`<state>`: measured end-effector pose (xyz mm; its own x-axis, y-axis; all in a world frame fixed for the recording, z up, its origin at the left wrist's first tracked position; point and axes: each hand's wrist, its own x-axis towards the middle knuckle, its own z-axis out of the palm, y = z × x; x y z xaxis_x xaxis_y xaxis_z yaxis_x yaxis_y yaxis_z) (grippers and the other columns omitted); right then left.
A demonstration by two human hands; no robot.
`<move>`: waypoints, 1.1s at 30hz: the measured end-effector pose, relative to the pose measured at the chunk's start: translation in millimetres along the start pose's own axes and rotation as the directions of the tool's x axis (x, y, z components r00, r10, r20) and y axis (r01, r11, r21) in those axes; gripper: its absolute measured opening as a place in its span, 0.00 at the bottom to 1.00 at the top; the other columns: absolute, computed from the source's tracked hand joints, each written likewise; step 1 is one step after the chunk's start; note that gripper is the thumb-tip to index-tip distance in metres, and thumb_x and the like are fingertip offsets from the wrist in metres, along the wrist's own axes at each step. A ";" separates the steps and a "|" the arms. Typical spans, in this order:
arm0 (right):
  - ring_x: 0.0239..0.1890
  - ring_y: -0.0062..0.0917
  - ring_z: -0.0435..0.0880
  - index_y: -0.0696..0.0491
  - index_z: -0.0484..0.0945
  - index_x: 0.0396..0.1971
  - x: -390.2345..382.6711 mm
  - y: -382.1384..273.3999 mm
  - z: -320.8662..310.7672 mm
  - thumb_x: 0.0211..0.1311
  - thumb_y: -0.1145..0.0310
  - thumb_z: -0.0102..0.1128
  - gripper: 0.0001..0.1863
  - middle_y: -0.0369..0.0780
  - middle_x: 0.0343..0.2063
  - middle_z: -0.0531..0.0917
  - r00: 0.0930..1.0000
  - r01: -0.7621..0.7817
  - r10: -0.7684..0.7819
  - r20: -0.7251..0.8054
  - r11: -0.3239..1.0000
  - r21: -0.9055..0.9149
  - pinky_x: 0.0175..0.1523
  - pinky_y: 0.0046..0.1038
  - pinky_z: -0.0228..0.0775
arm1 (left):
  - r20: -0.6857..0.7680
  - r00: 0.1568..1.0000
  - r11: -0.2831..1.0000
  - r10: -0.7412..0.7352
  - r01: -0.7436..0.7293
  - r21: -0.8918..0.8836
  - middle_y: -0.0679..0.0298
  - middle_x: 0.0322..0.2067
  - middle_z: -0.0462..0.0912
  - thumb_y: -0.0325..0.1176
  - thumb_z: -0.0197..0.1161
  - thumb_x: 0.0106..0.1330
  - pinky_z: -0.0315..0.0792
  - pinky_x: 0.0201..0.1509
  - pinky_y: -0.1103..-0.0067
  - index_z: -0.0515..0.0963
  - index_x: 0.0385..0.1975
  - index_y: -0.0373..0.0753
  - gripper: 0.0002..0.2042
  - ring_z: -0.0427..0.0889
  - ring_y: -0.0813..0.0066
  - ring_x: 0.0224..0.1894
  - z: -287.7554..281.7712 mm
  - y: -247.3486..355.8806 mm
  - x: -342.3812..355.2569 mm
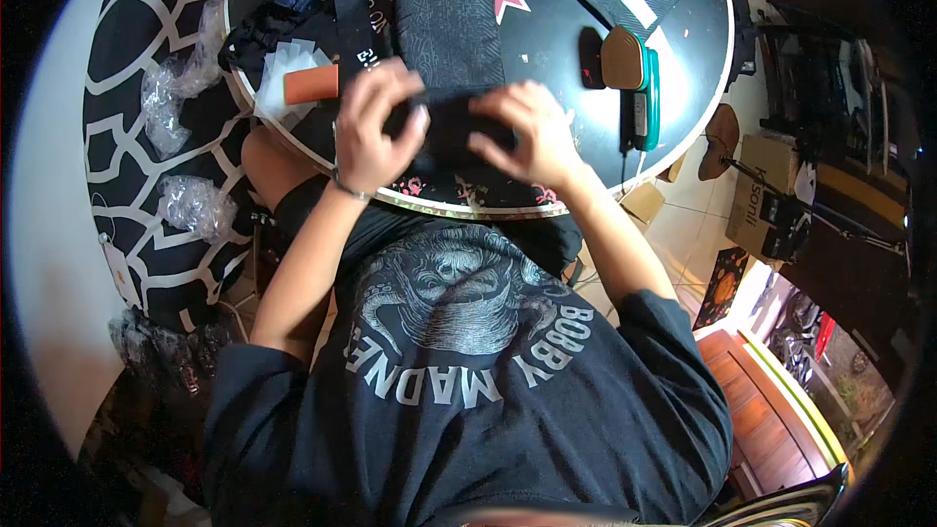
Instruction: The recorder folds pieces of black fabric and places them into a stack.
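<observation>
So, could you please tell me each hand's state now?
Left hand: partly curled at the blurred dark cloth; hold unclear.
Right hand: partly curled at its right side; hold also unclear.

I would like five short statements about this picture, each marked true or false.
1. A dark blurred item is between the left hand and the right hand. True.
2. Nothing green is in view. False: a green device lies on the table, right of the right hand.
3. An orange piece is left of the left hand. True.
4. No bracelet is worn. False: a dark band circles the left wrist.
5. Crumpled clear plastic lies on a patterned surface. True.
</observation>
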<state>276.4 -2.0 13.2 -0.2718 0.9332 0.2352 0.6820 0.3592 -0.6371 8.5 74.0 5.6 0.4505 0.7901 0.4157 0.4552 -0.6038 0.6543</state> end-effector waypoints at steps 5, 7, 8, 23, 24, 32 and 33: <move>0.62 0.38 0.82 0.49 0.85 0.57 -40.7 -11.9 18.0 0.50 0.69 0.76 0.29 0.41 0.57 0.85 0.986 0.134 -0.124 0.108 0.987 -0.092 0.72 0.43 0.72 | 0.329 0.941 0.990 0.082 -0.113 0.079 0.62 0.56 0.86 0.37 0.81 0.54 0.77 0.68 0.63 0.88 0.52 0.44 0.23 0.82 0.57 0.62 2.0 25.4 -56.9; 0.60 0.38 0.83 0.49 0.85 0.57 -46.3 -11.5 21.6 0.50 0.71 0.74 0.29 0.40 0.56 0.85 0.987 0.128 -0.118 0.109 0.988 -0.091 0.71 0.42 0.73 | 0.266 0.960 0.983 0.091 -0.129 0.127 0.65 0.56 0.87 0.34 0.79 0.56 0.77 0.67 0.64 0.88 0.51 0.43 0.20 0.83 0.61 0.62 6.3 23.7 -64.1; 0.59 0.38 0.84 0.49 0.85 0.58 -48.9 -12.7 21.2 0.49 0.73 0.73 0.30 0.39 0.56 0.86 0.990 0.124 -0.116 0.082 0.987 -0.099 0.70 0.41 0.74 | 0.279 0.954 0.982 0.110 -0.147 0.115 0.65 0.55 0.88 0.32 0.78 0.57 0.77 0.66 0.64 0.88 0.50 0.42 0.19 0.84 0.62 0.61 6.4 22.8 -65.7; 0.48 0.23 0.90 0.56 0.83 0.61 -1.3 2.0 8.2 0.71 0.72 0.71 0.20 0.41 0.46 0.90 0.879 -0.452 0.475 0.029 0.815 0.361 0.58 0.30 0.81 | 0.349 0.804 0.789 -0.481 0.571 -0.227 0.62 0.42 0.91 0.30 0.72 0.73 0.79 0.40 0.82 0.84 0.58 0.36 0.16 0.87 0.78 0.37 5.1 2.9 -14.3; 0.48 0.23 0.90 0.56 0.83 0.61 -0.2 2.2 8.7 0.71 0.72 0.71 0.20 0.41 0.45 0.90 0.870 -0.470 0.493 0.027 0.810 0.351 0.58 0.30 0.81 | 0.348 0.806 0.791 -0.479 0.568 -0.227 0.62 0.42 0.91 0.30 0.72 0.73 0.79 0.40 0.82 0.84 0.58 0.36 0.16 0.87 0.78 0.37 5.2 1.1 -14.8; 0.51 0.47 0.88 0.56 0.85 0.48 -16.1 -15.0 15.9 0.63 0.78 0.67 0.14 0.47 0.45 0.89 0.901 -0.386 0.421 -0.105 0.887 0.253 0.61 0.39 0.79 | 0.203 0.957 0.977 0.206 -0.213 0.014 0.60 0.54 0.85 0.34 0.82 0.57 0.82 0.59 0.64 0.86 0.52 0.42 0.22 0.86 0.56 0.53 -1.3 -4.9 -27.8; 0.51 0.47 0.88 0.56 0.85 0.48 -19.1 -16.4 15.4 0.63 0.78 0.67 0.14 0.47 0.45 0.89 0.900 -0.387 0.423 -0.104 0.886 0.254 0.61 0.39 0.79 | 0.251 0.946 0.977 0.206 -0.212 -0.002 0.60 0.53 0.86 0.34 0.82 0.57 0.82 0.59 0.64 0.87 0.51 0.41 0.21 0.86 0.57 0.53 -1.7 -4.7 -27.9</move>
<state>260.0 -25.9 7.8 0.1142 0.9933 0.0187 0.5371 -0.0459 -0.8423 -7.5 55.0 -7.9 0.7129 0.5964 0.3689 0.3479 -0.7576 0.5523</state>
